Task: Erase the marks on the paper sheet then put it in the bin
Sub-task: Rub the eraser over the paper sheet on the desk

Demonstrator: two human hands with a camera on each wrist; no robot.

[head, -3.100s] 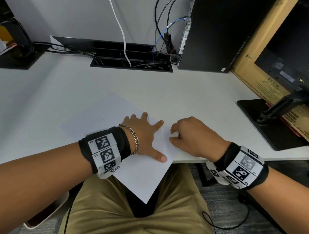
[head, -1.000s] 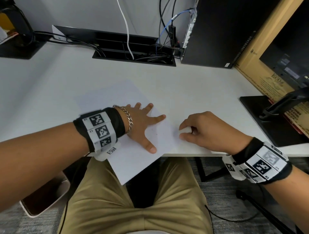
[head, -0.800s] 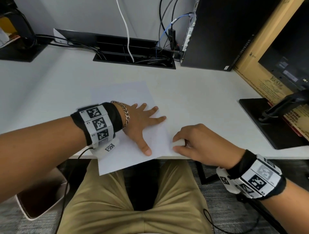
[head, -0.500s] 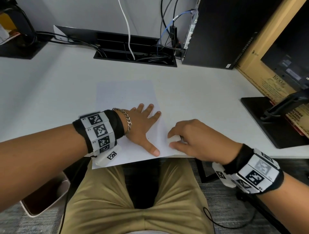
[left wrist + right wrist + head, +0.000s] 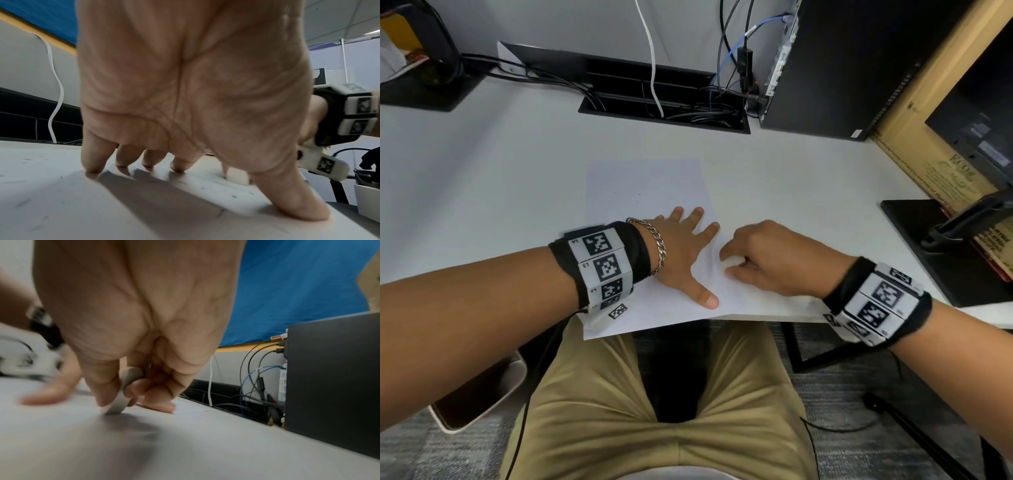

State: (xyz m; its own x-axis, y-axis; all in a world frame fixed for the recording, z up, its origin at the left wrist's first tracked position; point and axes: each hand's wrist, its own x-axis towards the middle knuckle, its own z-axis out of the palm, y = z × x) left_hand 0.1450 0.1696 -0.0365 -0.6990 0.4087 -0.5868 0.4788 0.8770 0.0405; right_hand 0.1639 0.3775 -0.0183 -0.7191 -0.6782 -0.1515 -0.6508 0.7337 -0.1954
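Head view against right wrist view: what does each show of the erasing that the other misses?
Only the head view shows the whole paper sheet with its near edge hanging over the desk, and the left hand spread flat on it. Only the right wrist view shows the white eraser tilted, its lower corner on the sheet. Both show the right hand pinching the eraser.

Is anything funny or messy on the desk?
A little: the paper sheet hangs over the desk's front edge, with tiny dark specks scattered on it. Nothing looks spilled or torn.
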